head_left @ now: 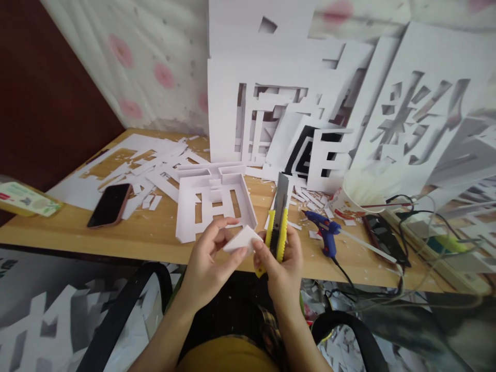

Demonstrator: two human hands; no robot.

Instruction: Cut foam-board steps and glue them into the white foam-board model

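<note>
Between the fingers of my left hand [211, 258] is a small white piece of foam board or card [243, 239], tilted. My right hand [282, 268] is wrapped round a yellow and black utility knife [278, 227], its wide blade out and pointing away from me; the right thumb also touches the white piece. Just beyond my hands on the table lies a white built-up character [184, 206] with raised walls and cut-out openings. Right of the knife rests a blue hot glue gun [326, 230] with a glue stick in its back.
A phone [110, 205] and white offcuts [155, 175] lie on the wooden table [135, 237] at left. Large cut-out sheets [267, 67] lean at the back. A paper cup [344, 201], cables and a power strip [437, 253] stand at right. Chair armrests [127, 305] flank me.
</note>
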